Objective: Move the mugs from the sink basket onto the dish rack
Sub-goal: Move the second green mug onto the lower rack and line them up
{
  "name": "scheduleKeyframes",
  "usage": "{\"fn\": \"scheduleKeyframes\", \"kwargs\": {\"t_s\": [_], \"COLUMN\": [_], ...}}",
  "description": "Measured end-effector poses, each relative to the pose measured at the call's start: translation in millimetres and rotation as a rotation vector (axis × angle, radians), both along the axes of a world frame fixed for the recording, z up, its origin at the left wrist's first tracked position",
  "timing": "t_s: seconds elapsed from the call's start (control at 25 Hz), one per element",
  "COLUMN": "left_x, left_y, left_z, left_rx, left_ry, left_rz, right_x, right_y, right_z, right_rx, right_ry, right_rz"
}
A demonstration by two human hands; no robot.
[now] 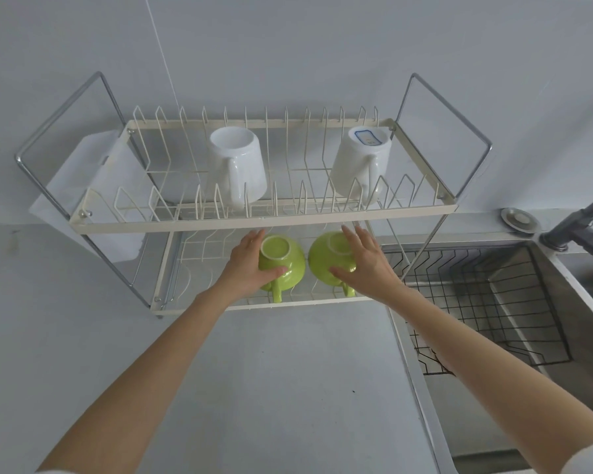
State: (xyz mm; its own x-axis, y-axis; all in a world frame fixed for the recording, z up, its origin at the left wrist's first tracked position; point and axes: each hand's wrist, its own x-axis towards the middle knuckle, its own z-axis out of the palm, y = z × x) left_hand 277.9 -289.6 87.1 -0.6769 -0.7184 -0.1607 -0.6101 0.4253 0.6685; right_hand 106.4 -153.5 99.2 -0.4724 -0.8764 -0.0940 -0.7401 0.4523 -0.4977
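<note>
Two green mugs sat upside down, side by side, on the lower tier of a two-tier wire dish rack [264,218], their handles pointing toward the viewer. The left green mug [283,263] was gripped by the left hand [245,265], the thumb pressed on its near side and the other fingers [254,238] curled around the far left of its base. The right green mug [326,260] lay under the right hand [363,258], whose fingers were spread loosely over the top with the thumb touching the near wall; whether that hand truly gripped could not be told. The two mugs were almost touching.

On the upper tier, two white mugs also rested upside down among the cream prongs: one [237,167] near the middle, one [360,162] toward the right end, with a blue-edged label on its base.

A white cutting board [93,186] leaned at the rack's left end. The rack stood on a pale grey tabletop [288,388] against a plain wall. To the right lay a steel sink [562,336] holding a dark wire sink basket [476,302], with a dark tap [579,227] behind it.
</note>
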Motion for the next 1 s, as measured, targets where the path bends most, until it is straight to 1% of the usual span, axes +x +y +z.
{"fn": "scheduleKeyframes", "kwargs": {"t_s": [0.2,0.32,0.6,1.0], "left_x": [-6,-5,-13,-10], "left_y": [8,9,13,15], "left_z": [-5,-6,-6,-6], "left_rx": [-0.071,-0.072,-0.061,-0.075], "left_ry": [-0.034,-0.038,-0.016,-0.038], "left_rz": [-0.014,0.001,-0.018,-0.045], "right_x": [-6,-8,-14,-11], "right_y": [11,11,10,16], "right_z": [-8,-8,-5,-6], "right_rx": [-0.017,-0.037,-0.015,0.007], "right_ry": [-0.049,-0.067,-0.051,-0.021], "right_rz": [0.024,0.014,-0.023,-0.017]}}
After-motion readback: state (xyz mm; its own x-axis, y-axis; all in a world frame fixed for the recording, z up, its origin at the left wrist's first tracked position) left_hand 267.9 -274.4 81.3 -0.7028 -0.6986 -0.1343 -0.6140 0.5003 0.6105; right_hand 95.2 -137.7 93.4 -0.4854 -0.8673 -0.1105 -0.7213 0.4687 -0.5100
